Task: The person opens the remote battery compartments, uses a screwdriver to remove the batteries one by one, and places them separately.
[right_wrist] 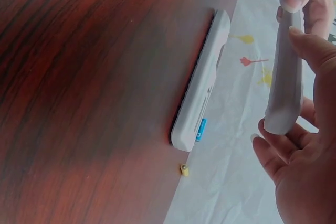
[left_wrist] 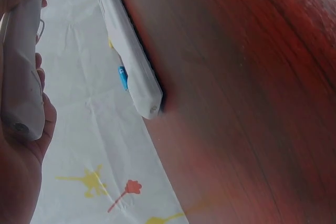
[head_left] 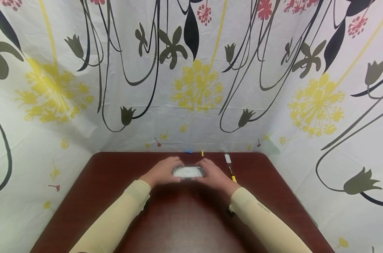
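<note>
My left hand (head_left: 166, 170) and right hand (head_left: 215, 174) grip opposite ends of a long pale plastic casing (head_left: 188, 171), whose upper side shows a fine grid from above. In the right wrist view, my thumb lies along the held casing (right_wrist: 284, 85), with fingers behind and under its end. The left wrist view has my fingers curled round the far side of this casing (left_wrist: 22, 72), which has a small round hole near its end. Beneath it on the table lies a second long white casing (left_wrist: 126, 51), with a dark bumpy edge against the wood.
At the back edge lie a small blue cylinder (head_left: 189, 152) and a yellow one (head_left: 202, 153) with a metal tip. A small white piece (head_left: 228, 159) and a yellow-handled screwdriver (head_left: 233, 178) lie right of my hands. Patterned cloth (head_left: 197, 130) surrounds the dark wooden table (head_left: 115, 168).
</note>
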{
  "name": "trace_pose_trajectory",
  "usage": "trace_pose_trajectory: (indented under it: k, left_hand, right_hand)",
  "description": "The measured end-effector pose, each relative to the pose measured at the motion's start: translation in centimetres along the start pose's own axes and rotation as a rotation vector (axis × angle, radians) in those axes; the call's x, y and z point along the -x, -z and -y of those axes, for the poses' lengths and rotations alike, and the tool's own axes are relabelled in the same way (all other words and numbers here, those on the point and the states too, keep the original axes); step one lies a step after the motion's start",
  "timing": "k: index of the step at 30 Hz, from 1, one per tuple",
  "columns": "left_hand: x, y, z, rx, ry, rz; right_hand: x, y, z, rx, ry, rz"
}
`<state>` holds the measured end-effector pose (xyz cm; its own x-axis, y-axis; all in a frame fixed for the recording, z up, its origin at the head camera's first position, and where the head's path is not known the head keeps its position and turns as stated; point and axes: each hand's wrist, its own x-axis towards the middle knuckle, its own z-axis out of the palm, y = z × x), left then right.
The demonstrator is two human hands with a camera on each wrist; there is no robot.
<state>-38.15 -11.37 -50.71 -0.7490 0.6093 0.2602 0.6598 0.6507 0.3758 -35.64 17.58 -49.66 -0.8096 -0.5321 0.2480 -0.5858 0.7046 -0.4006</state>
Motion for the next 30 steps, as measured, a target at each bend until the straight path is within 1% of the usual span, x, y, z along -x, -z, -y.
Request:
trace_pose_trajectory:
  k: [8, 13, 30]
  left_hand:
    - [-0.3, -0.1, -0.8, 0.003, -0.036, -0.01]
    - [-0.4, -0.1, -1.0, 0.0, -0.032, -0.006]
    - [-0.7, -0.3, -1.4, -0.014, -0.036, -0.001]
  right_hand:
    - [0.0, 0.1, 0.1, -0.013, 0.044, 0.008]
    - [-0.1, -0.1, 0.0, -0.002, 0.065, 0.002]
    - [-0.1, -0.3, 0.1, -0.009, 0.068, 0.001]
